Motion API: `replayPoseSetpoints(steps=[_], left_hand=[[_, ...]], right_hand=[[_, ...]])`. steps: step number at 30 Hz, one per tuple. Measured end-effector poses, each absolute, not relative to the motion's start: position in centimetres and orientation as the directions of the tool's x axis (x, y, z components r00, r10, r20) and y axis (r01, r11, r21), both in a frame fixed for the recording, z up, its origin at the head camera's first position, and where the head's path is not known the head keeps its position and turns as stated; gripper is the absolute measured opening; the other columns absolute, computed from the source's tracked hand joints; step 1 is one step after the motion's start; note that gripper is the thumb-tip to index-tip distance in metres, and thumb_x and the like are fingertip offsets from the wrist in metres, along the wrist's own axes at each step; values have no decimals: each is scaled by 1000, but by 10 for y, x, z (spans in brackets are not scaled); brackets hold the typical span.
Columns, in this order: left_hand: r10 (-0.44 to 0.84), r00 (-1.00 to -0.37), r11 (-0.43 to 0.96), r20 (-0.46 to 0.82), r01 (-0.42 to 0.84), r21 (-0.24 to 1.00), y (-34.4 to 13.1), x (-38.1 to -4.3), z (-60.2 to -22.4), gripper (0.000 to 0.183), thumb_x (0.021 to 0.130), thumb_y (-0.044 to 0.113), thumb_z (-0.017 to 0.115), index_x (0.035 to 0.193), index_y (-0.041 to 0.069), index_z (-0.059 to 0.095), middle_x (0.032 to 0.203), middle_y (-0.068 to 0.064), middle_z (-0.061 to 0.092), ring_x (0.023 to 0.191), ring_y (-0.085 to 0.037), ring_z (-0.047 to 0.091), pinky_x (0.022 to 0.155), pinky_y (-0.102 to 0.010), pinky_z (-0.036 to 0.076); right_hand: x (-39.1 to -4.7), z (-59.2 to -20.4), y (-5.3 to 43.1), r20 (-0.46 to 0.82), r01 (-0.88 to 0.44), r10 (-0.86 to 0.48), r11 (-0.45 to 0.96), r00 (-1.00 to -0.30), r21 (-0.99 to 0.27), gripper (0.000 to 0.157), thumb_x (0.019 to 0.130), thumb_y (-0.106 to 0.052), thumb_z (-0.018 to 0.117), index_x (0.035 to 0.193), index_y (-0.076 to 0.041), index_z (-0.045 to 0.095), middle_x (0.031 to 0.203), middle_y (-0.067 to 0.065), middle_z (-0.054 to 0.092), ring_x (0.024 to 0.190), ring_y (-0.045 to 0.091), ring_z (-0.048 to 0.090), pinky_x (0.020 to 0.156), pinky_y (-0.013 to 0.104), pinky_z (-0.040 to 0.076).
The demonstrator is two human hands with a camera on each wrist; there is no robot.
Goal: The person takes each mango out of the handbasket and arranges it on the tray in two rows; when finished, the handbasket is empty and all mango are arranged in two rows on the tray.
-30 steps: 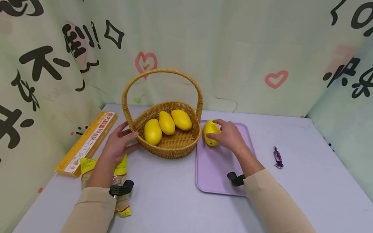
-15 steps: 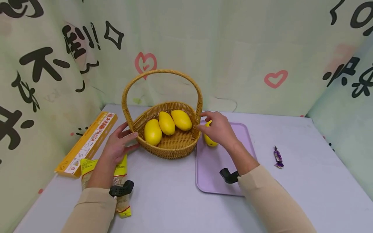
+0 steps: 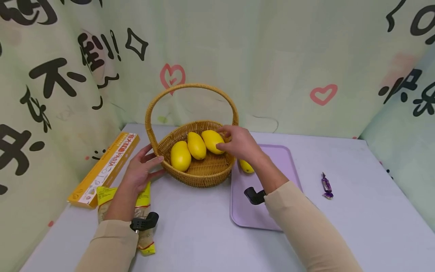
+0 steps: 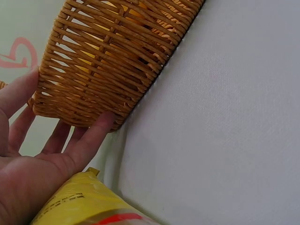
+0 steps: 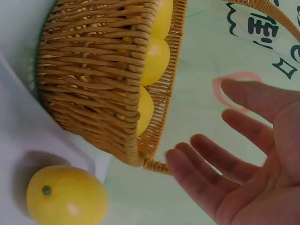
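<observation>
A wicker basket [image 3: 203,180] with a tall arched handle stands at the table's middle. It holds a left mango [image 3: 180,156], a middle mango [image 3: 196,146] and a right mango [image 3: 211,141], all yellow. My left hand [image 3: 138,170] touches the basket's left side, thumb at the rim and fingers fairly straight against the outer wall [image 4: 89,89]. Above the basket's right rim hovers my right hand [image 3: 242,144], fingers loosely bent and holding nothing in the right wrist view. Beneath it, another mango [image 5: 66,197] lies on a purple tray [image 3: 249,209], partly covered by the hand in the head view.
At the left lie a yellow pasta box [image 3: 103,172] and a yellow plastic packet [image 3: 144,200], partly under the left forearm. A purple wrapped candy [image 3: 327,187] is right of the tray. A printed curtain [image 3: 272,68] closes off the back.
My right hand has moved left from the mango on the tray to over the basket's right rim, without that mango. My left hand stays at the basket. The view has shifted slightly.
</observation>
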State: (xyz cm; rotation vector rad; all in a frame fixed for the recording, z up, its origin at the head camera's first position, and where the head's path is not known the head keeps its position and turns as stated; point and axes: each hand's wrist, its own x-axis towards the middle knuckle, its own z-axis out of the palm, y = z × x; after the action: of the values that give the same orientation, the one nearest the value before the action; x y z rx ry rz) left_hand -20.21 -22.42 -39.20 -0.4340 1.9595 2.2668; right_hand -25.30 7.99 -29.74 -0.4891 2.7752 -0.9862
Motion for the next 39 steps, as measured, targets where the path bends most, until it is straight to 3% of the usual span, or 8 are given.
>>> replayPoseSetpoints(steps=[6,14,22,29,34,39], left_hand=[[-104,-952,-157,-287,-269,950,-224,-202,-392,78,101,9,66,165,32,27,166,-14,28,145,-36,41,114,-55,46],[-113,-953,-141,-281,-265,954,-222,-202,-391,78,101,11,67,165,31,27,165,-14,30,144,-36,42,114,-55,46],[-116,-952,-131,-284,-269,954,-223,-201,-392,78,101,11,66,165,31,27,165,-13,30,144,-35,42,114,-54,46],[-111,-958,-122,-265,-251,960,-223,-202,-392,77,101,12,66,165,31,27,165,-13,31,144,-36,42,113,-55,47],[-111,-957,-123,-268,-255,959,-223,-202,-392,78,101,11,66,165,32,27,165,-13,30,144,-37,42,114,-55,46],[-110,-956,-126,-271,-257,958,-224,-201,-392,79,101,11,66,165,32,26,166,-13,30,144,-38,42,114,-55,46]], right_hand=[[-266,-295,62,-129,-280,-433,754,-892,-594,59,94,-19,73,149,-14,55,153,13,53,142,35,48,118,51,43],[-282,-302,42,-163,-288,-430,797,-888,-531,60,91,-17,74,149,-13,56,157,13,50,148,31,41,124,47,34],[-299,-310,33,-248,-242,-394,845,-885,-477,62,92,-16,71,152,-13,53,160,12,46,148,32,40,122,45,37],[-309,-315,29,-247,-227,-364,865,-898,-447,62,93,-10,67,153,-13,51,163,10,42,149,32,38,115,42,43],[-311,-323,25,-255,-229,-346,890,-903,-394,62,92,-7,62,153,-14,51,159,12,47,139,30,47,109,39,45],[-311,-329,23,-244,-237,-344,894,-907,-379,59,94,-8,66,152,-17,54,158,11,49,127,28,49,99,37,48]])
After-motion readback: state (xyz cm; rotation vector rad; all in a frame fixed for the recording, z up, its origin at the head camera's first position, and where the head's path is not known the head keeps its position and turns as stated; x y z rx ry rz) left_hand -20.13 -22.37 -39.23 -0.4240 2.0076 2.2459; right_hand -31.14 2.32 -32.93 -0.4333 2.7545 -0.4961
